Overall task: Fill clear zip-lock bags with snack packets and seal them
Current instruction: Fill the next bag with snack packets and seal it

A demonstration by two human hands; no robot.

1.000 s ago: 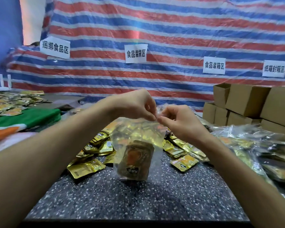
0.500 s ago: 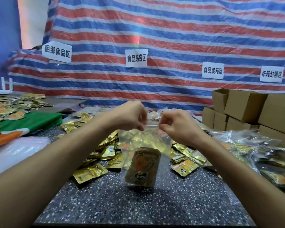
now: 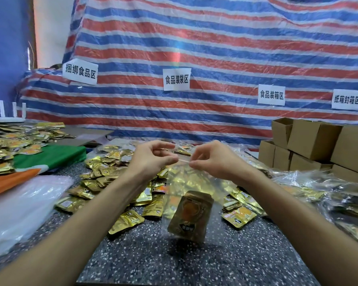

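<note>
A clear zip-lock bag (image 3: 213, 188) hangs upright above the speckled table (image 3: 174, 263), with a gold snack packet (image 3: 191, 215) lying in its lower part. My left hand (image 3: 151, 159) pinches the bag's top strip at the left end. My right hand (image 3: 213, 159) pinches the same strip at the right end, a short gap of strip showing between the fingertips. A heap of loose gold snack packets (image 3: 116, 182) lies on the table behind and to both sides of the bag.
Filled clear bags (image 3: 318, 190) pile up at the right. Brown cardboard boxes (image 3: 310, 145) stack at the far right. A stack of clear plastic (image 3: 23, 207) lies at the left, beside green and orange cloth (image 3: 50, 157). A striped tarp (image 3: 194, 58) with paper signs hangs behind.
My hands, with the bag between them, have moved a little apart along the strip. The camera tilted up and the bag now hangs lower in view.
</note>
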